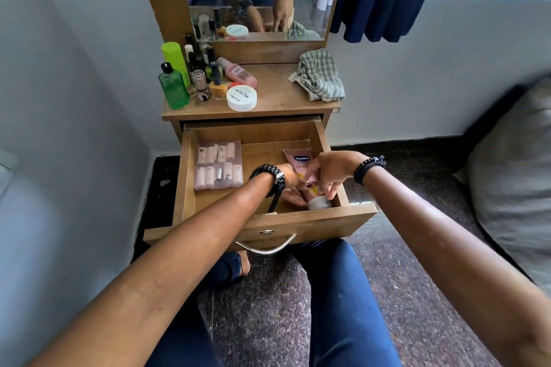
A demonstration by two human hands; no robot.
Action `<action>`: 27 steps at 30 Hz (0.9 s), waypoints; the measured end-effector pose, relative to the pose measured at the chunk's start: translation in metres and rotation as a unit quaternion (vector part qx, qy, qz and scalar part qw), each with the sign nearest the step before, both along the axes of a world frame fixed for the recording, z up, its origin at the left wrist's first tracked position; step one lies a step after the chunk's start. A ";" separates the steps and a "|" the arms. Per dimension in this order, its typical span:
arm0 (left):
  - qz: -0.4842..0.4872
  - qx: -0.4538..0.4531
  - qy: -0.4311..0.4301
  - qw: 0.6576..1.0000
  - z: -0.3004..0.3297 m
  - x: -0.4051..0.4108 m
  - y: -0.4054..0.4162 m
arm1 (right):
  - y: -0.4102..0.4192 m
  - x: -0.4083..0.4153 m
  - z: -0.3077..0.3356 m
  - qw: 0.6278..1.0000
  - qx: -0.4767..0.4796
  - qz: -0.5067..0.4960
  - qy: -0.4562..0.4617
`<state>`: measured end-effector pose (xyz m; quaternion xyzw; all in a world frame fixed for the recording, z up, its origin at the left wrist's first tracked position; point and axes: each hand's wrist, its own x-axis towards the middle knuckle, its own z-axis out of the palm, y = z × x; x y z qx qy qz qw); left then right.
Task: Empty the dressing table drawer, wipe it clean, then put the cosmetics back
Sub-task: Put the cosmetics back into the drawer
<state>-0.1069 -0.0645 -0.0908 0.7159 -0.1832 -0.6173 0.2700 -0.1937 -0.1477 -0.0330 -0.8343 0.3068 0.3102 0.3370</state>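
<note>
I see the pink tube lying front-to-back; my right hand pinches its near cap end, my left hand rests flat alongside.

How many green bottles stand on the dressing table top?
2: a light green bottle at the back left corner, and a clear green bottle with a black cap just before it. Smaller bottles beside them may hide others.
</note>
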 end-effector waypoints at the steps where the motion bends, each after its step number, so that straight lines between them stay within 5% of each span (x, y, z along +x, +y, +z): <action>1: -0.003 0.002 -0.006 1.000 0.000 0.000 0.001 | 0.000 -0.001 0.001 1.000 0.002 -0.005 -0.003; 8: -0.022 -0.023 -0.074 0.997 0.009 0.014 0.010 | 0.000 -0.005 0.004 0.994 -0.034 -0.051 -0.086; 17: 0.269 -0.222 -0.030 0.937 0.046 0.060 0.045 | 0.024 0.026 0.009 0.950 0.016 -0.104 -0.295; 22: 0.390 -0.232 -0.025 0.891 0.059 0.094 0.049 | 0.037 0.078 0.014 0.892 -0.159 -0.087 -0.414; 27: 0.388 -0.208 0.003 0.898 0.061 0.107 0.038 | 0.036 0.119 0.014 0.886 -0.219 -0.052 -0.404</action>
